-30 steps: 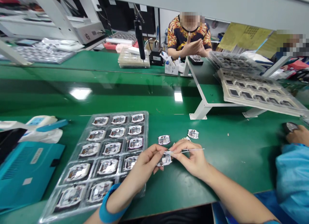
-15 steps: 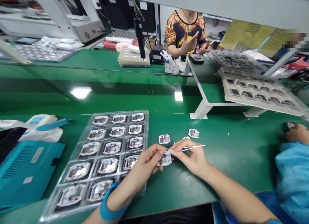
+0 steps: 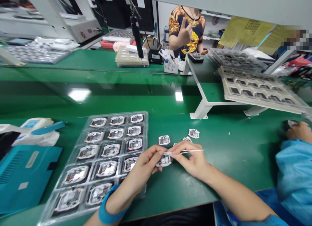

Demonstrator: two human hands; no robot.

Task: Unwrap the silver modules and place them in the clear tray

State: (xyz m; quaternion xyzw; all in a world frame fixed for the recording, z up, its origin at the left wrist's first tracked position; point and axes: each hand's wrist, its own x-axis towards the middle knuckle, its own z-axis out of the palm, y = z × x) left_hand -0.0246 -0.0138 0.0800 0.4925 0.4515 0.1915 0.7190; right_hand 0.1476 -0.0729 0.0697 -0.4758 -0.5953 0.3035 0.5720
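Note:
Between the fingers of my left hand [image 3: 146, 161] is a small white-framed electronic module [image 3: 164, 160], looking like a watch body with its circuit board exposed. My right hand [image 3: 191, 161] is closed, its thumb and forefinger pinching at the module's upper right edge. A thin pale tool, apparently tweezers [image 3: 198, 150], lies in that hand with its narrow end pointing right; whatever the fingertips press is hidden. Just beyond my hands lie a loose module [image 3: 164, 140], another module [image 3: 193, 133] and a partly covered one [image 3: 187, 139].
A clear plastic tray [image 3: 145, 128] with several modules stands left, partly under my left forearm. A teal case [image 3: 26, 177] lies farther left. At right, a raised shelf [image 3: 203, 109] bears stacked trays [image 3: 265, 89]. A co-worker's blue sleeve [image 3: 293, 174] is at right; another person [image 3: 186, 31] stands opposite.
The view has shifted slightly. My hands keep their hold on the module and the tool. The person opposite has raised a hand with one finger up.

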